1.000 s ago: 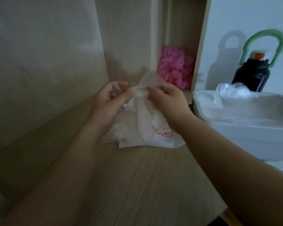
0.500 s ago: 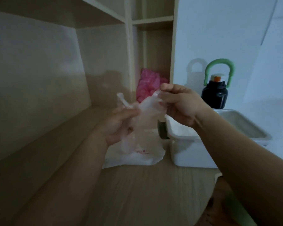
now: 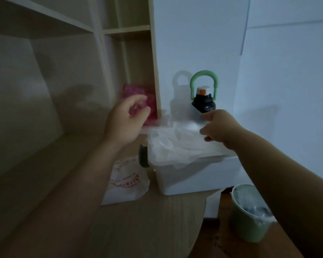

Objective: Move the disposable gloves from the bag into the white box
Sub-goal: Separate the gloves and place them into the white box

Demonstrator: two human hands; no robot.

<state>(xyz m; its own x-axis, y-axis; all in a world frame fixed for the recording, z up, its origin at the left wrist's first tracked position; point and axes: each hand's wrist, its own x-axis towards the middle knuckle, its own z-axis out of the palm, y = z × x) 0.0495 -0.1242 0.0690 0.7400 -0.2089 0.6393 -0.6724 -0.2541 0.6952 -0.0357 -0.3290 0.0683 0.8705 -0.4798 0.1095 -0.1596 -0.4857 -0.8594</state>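
Disposable gloves (image 3: 175, 148) of clear thin plastic lie heaped over the white rectangular plastic box (image 3: 186, 179). My right hand (image 3: 220, 127) curls its fingers (image 3: 203, 131) at them; pinching or just touching, I cannot tell. My left hand (image 3: 125, 121), left of the box, hangs loosely curled, holding nothing.

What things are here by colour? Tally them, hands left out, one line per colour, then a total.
White: 2, the white box and the bag
Clear: 1, the heap of gloves in the box
Pink: 1, the pink bundle
Black: 1, the bottle
Green: 1, the bin
Total: 6
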